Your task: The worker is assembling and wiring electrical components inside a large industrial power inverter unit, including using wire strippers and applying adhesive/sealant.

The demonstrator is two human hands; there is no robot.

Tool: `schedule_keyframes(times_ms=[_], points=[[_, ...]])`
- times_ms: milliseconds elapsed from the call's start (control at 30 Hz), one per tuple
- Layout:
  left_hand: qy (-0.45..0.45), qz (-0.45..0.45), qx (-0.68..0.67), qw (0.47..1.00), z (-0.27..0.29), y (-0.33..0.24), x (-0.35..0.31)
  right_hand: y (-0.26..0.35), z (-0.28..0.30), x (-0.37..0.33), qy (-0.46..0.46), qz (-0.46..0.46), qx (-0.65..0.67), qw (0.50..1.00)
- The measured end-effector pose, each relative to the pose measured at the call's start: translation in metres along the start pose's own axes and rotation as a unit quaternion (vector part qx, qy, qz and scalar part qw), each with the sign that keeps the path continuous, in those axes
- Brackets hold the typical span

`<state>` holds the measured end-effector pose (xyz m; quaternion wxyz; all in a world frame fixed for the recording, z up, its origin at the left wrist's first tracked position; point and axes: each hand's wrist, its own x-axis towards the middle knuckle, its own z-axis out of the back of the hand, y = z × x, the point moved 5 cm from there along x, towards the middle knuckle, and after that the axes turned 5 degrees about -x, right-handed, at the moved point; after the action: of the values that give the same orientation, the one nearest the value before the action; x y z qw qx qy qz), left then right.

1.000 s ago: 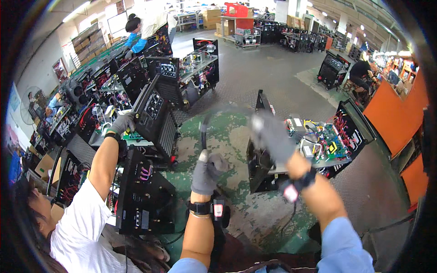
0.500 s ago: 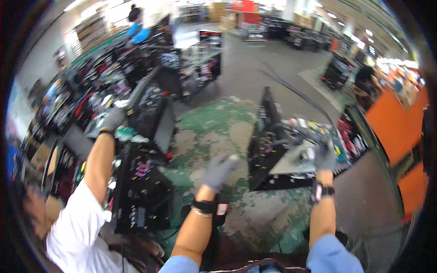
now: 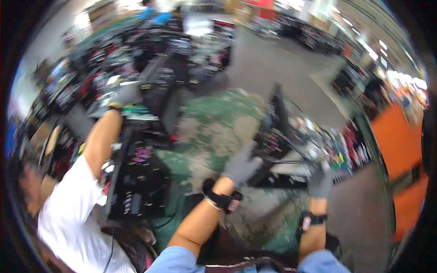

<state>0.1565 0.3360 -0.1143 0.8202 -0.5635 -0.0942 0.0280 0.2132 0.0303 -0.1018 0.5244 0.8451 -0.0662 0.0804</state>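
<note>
My right hand [image 3: 321,181], in a grey glove, is closed at the near side of an opened black casing [image 3: 284,182]. Dark lines that look like a black cable [image 3: 291,161] meet at its fingers, though blur hides the exact grip. At the casing's left corner is my left hand [image 3: 241,167], also gloved in grey, with thumb and fingers apart and nothing seen in it. Inside the casing lie mixed coloured and pale parts [image 3: 339,145]. A dark panel [image 3: 277,109] stands upright at the casing's left side.
On my left a person in a white shirt [image 3: 68,195] reaches a gloved hand [image 3: 125,93] over green boards [image 3: 139,111]. Another black casing [image 3: 139,191] stands beside them. Piled electronic scrap [image 3: 100,59] fills the far left. Orange panels [image 3: 400,132] line the right. The worn green tabletop [image 3: 214,123] lies between.
My left hand has moved right, up to the casing's corner. The cable that arced high behind the casing now lies lower, near my right hand. The whole view has shifted and blurred.
</note>
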Motion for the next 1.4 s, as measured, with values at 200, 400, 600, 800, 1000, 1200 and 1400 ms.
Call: schedule_keyframes(times_ms=[200,400,600,800,1000,1200,1400], points=[[0.013,-0.109,0.136,0.985,-0.062,-0.014,0.015,-0.050,0.022,-0.035,-0.156,-0.158,0.073,0.972],[0.039,-0.121,0.196,0.972,-0.074,-0.019,0.014,-0.022,0.017,-0.055,-0.220,-0.124,-0.373,0.893],[0.193,-0.133,0.221,0.947,-0.008,-0.017,0.016,0.024,-0.145,0.070,0.058,0.134,-0.730,0.668],[-0.334,-0.098,0.393,0.851,0.221,-0.045,0.136,-0.039,-0.190,0.128,0.148,0.023,-0.845,0.513],[-0.317,0.180,0.489,0.792,0.351,0.015,0.203,-0.038,-0.184,0.136,0.150,-0.003,-0.886,0.439],[-0.330,0.174,0.388,0.843,0.352,0.055,0.229,-0.043,-0.181,0.139,0.155,0.012,-0.878,0.453],[-0.315,0.204,0.339,0.862,0.327,0.041,0.224,-0.042,-0.178,0.142,0.157,0.052,-0.880,0.446]])
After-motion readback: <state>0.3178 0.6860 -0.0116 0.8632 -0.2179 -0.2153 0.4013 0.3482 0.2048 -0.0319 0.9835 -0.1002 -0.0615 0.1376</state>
